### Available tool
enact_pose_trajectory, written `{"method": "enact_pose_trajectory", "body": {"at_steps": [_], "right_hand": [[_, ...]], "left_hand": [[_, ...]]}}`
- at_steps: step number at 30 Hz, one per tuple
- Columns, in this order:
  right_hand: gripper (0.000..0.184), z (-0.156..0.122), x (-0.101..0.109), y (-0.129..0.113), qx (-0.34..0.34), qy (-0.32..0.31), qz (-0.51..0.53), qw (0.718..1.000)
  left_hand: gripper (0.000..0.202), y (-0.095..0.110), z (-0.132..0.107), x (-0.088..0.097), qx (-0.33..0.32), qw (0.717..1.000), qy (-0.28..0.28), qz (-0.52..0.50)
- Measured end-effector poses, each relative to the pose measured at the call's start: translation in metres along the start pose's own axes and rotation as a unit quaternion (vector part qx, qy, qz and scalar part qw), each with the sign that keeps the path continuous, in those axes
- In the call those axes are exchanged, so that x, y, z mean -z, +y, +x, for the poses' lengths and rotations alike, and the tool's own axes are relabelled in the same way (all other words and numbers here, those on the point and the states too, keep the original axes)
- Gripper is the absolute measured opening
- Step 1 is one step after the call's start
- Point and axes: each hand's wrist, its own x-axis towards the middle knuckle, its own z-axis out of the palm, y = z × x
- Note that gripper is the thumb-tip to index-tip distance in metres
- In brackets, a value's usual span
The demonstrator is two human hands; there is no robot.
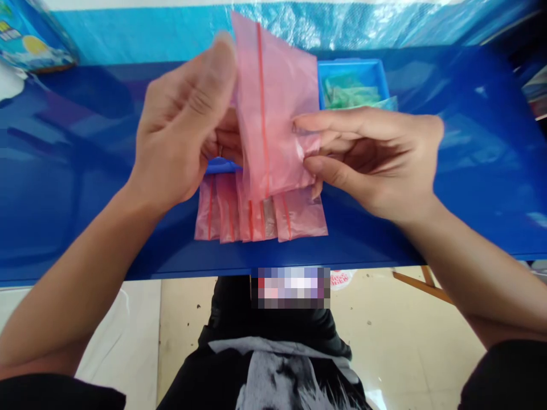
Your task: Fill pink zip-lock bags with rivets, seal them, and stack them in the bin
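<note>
A pink zip-lock bag (pixel 282 108) with a red seal line is held up in front of me, tilted. My right hand (pixel 371 154) pinches its lower right part between thumb and fingers. At its left edge is my left hand (pixel 183 114), the thumb blurred beside the bag and the fingers curled partly behind it, closed on that side. Below, several pink zip-lock bags (pixel 228 210) lie overlapping in a row on the blue table (pixel 461 188). One of them shows something greyish through the plastic. The held bag hides part of the row.
Behind my right hand stands a blue tray (pixel 384 77) with green plastic packets (pixel 350 91) in it. Part of another blue item (pixel 222 165) shows beneath my left hand. A blue printed package (pixel 34 40) sits at the back left. The table's front edge runs close to my lap.
</note>
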Motion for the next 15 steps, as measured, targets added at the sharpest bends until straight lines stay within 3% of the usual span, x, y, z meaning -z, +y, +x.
{"method": "enact_pose_trajectory", "body": {"at_steps": [2,5,8,10,13,15], "right_hand": [[0.051,-0.001,-0.001,0.000,-0.004,0.026,-0.013,1.000],[0.052,-0.001,-0.001,-0.003,0.001,0.037,-0.015,0.999],[0.045,0.002,0.000,-0.003,0.008,0.048,-0.014,0.999],[0.033,0.003,0.001,-0.002,0.020,0.086,-0.026,0.996],[0.019,0.005,0.002,0.000,0.032,0.132,-0.046,0.990],[0.014,0.006,0.001,-0.001,0.024,0.144,-0.057,0.988]], "left_hand": [[0.044,0.005,-0.001,0.000,0.031,0.999,-0.040,-0.002],[0.025,0.005,0.003,0.003,-0.013,0.997,-0.068,0.038],[0.035,-0.006,0.017,0.020,-0.084,0.988,0.038,0.121],[0.053,-0.013,0.028,0.035,-0.121,0.966,0.097,0.205],[0.049,-0.013,0.031,0.048,-0.066,0.930,0.061,0.356],[0.036,-0.006,0.028,0.048,-0.049,0.921,0.020,0.386]]}}
